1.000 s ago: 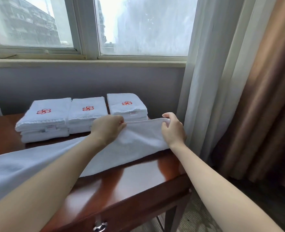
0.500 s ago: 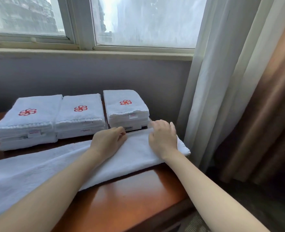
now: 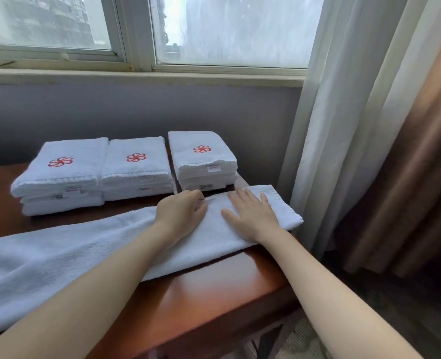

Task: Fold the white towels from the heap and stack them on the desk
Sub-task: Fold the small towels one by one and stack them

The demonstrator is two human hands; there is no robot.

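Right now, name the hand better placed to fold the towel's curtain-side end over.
Probably the right. The right hand lies flat on the long towel nearest that end; the left hand sits further along, fingers curled at its far edge, better for pinning the fold.

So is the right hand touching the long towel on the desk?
Touching. The head view shows the right hand lying flat, fingers straight, on the long towel near its right end.

From my remote feed, no wording reads clearly. A red pinwheel emblem (image 3: 136, 157) tops each of three folded towel stacks (image 3: 139, 177); small sewn tags (image 3: 213, 168) on their front edges carry print too blurred for me to read.
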